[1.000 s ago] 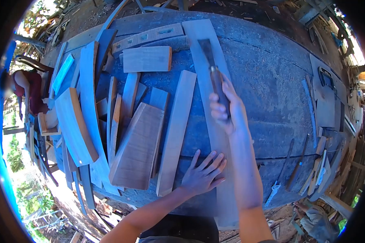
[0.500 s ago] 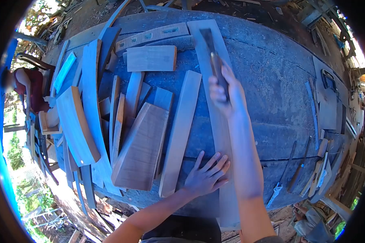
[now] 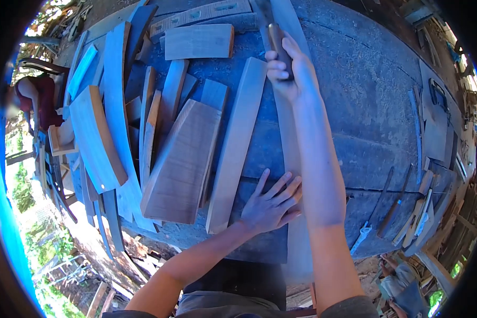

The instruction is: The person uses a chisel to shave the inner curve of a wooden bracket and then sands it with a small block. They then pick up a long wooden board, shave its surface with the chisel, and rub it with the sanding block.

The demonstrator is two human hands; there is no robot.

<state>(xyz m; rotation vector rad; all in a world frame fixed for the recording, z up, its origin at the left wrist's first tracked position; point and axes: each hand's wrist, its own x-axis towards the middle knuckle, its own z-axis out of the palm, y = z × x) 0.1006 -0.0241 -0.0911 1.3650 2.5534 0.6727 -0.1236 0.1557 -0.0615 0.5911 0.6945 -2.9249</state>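
My right hand (image 3: 298,69) is wrapped around the dark wooden handle of a chisel (image 3: 279,46). The blade points away from me over the far end of a long pale plank (image 3: 300,249), blurred and close to the top edge of the view. My right forearm crosses above the plank and hides part of it. My left hand (image 3: 270,205) lies with fingers spread at the plank's left edge, fingertips reaching onto the wood, holding nothing. Left of it lie a squared wooden bar (image 3: 238,143) and a wide tapered board (image 3: 183,159).
Many cut pieces crowd the bench's left side, including a curved block (image 3: 96,138), a rectangular block (image 3: 199,41) and a mortised rail (image 3: 196,18). Hand tools (image 3: 373,212) and a clamp (image 3: 438,95) lie right. People are at far left (image 3: 40,100) and lower right (image 3: 405,286).
The view has tilted, so the bench appears higher in the frame. My right hand and the chisel have moved slightly farther away along the plank. My left hand stays at the plank's edge.
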